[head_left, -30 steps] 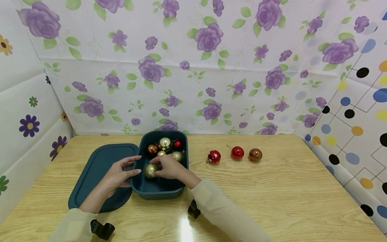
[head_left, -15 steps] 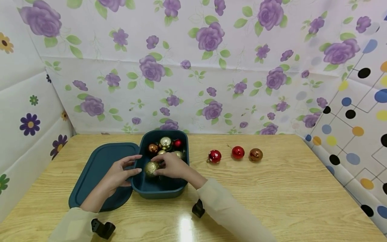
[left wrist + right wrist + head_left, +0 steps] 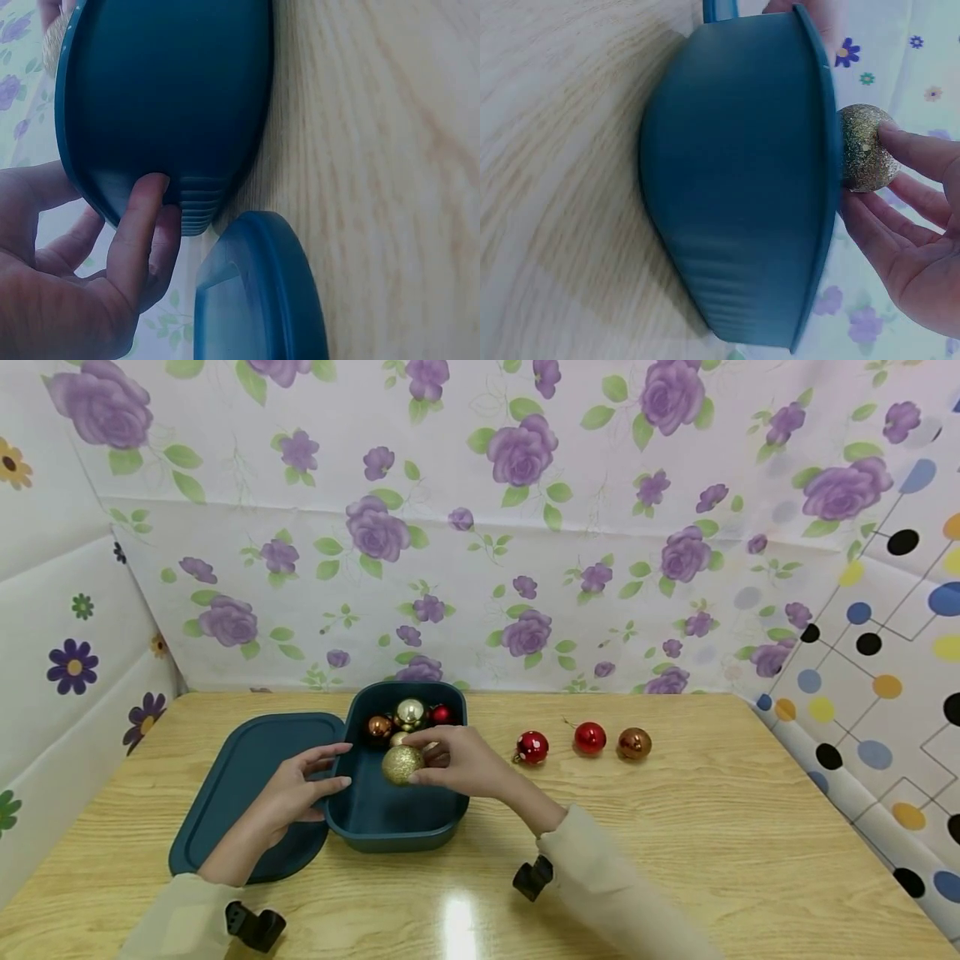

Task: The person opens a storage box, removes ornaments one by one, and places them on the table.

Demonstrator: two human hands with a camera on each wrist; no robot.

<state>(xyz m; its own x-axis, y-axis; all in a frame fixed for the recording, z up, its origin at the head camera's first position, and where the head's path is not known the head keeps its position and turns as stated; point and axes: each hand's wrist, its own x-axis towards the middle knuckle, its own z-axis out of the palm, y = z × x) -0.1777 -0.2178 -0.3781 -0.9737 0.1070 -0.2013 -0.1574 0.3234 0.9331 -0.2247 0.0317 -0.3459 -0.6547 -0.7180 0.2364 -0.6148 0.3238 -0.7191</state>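
Note:
In the head view my right hand (image 3: 476, 764) pinches a gold glitter bauble (image 3: 402, 765) between thumb and fingers, over the dark teal box (image 3: 397, 842). The right wrist view shows this bauble (image 3: 865, 148) at rim height, beyond the box wall. My left hand (image 3: 292, 793) holds the box's left wall, with fingertips on the outside and others reaching over the rim, as the left wrist view shows. At the far end of the box lie a copper bauble (image 3: 379, 727), a shiny gold one (image 3: 410, 713), a red one (image 3: 441, 715) and a small gold one (image 3: 398, 739).
A teal lid (image 3: 247, 777) lies flat on the wooden table (image 3: 675, 860), left of the box and under my left hand. Right of the box are a white-dotted red bauble (image 3: 532, 748), a plain red bauble (image 3: 589, 738) and a brown bauble (image 3: 634, 743). Patterned cloth surrounds the table.
My right hand has raised the gold glitter bauble from the box's near left part and moved it right. My left hand keeps its place at the box wall.

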